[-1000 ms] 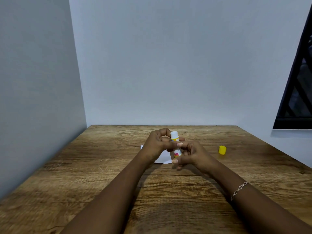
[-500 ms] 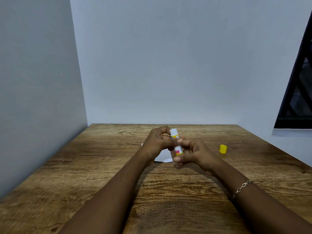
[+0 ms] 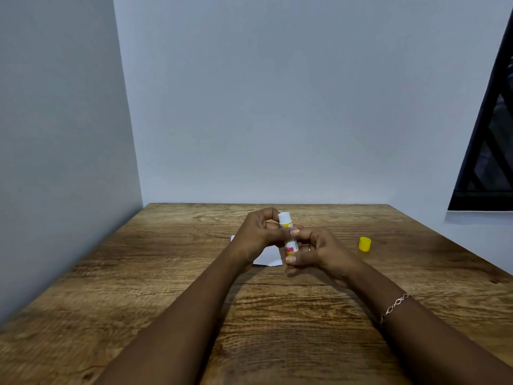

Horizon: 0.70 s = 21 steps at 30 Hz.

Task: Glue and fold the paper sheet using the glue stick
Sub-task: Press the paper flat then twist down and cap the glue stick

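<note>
Your wooden table (image 3: 166,287) carries a white paper sheet (image 3: 268,257), partly hidden at centre, and a yellow cap (image 3: 364,243) well apart on its right.

Glue stick (image 3: 288,234) held upright above table (image 3: 166,273) centre between both hands; paper sheet (image 3: 268,257) laid beneath them; cap (image 3: 364,243) stood apart toward right edge.

Head-worn view, forward-down over table (image 3: 166,273)

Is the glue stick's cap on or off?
Off. The yellow cap sits on the table, apart from the glue stick, whose white top shows bare.
</note>
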{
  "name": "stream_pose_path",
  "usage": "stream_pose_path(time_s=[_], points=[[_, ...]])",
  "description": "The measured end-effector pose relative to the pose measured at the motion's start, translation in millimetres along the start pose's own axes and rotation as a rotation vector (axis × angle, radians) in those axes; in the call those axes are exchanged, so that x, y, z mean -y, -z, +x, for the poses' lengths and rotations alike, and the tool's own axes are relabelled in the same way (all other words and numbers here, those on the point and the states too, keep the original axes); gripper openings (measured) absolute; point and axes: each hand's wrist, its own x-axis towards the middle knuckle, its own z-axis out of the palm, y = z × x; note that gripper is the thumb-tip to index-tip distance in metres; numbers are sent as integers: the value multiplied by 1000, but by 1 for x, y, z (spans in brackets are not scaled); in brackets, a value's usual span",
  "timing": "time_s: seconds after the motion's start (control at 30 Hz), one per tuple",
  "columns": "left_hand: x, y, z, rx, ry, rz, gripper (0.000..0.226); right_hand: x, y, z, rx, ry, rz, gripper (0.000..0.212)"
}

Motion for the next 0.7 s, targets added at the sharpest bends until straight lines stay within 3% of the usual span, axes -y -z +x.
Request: stream_pose_path(time_s=[0.4,0.57,0.7], points=[[-2,-10,-2,-118,-3,16,25,1,-9,4,-114,102,-258,34],[-2,-10,-1,-186,24,3,29,9,5,-1,-59,62,-481,37],[-1,-7,-1,-200,36,-22,26,14,45,-8,-329,93,-748,30]])
